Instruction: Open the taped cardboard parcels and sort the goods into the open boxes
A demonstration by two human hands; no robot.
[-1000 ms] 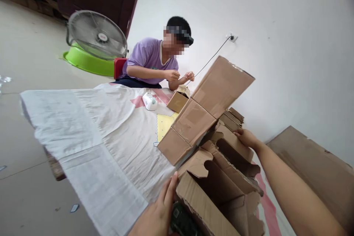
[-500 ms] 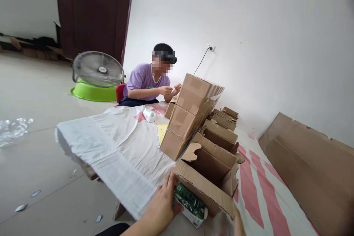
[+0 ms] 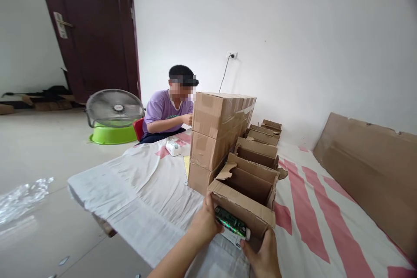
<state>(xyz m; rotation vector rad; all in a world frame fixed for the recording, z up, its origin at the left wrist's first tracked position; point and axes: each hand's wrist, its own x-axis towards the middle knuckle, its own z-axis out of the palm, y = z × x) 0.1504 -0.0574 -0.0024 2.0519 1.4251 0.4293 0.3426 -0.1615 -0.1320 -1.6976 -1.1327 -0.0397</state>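
Note:
A small box with a shiny green printed face and white sides [image 3: 232, 221] lies against the near wall of the closest open cardboard box [image 3: 241, 200]. My left hand [image 3: 206, 221] is closed around the left corner of that cardboard box, its thumb by the green box's left end. On the other side, my right hand [image 3: 263, 255] grips the right corner, with its thumb at the green box's white right end. Whether the green box is inside the carton or in front of it, I cannot tell.
Several open cartons [image 3: 257, 150] run back in a row beside a stack of sealed cartons [image 3: 205, 147]. A person [image 3: 166, 113] sits behind the stack, near a white device [image 3: 173, 147]. A flat cardboard sheet [image 3: 365, 169] leans right; a fan [image 3: 115, 107] stands left.
My right hand has come up into clear view at the carton's right corner. The view has tilted and shifted, levelling the carton stack. The person's hands are now mostly behind the stack.

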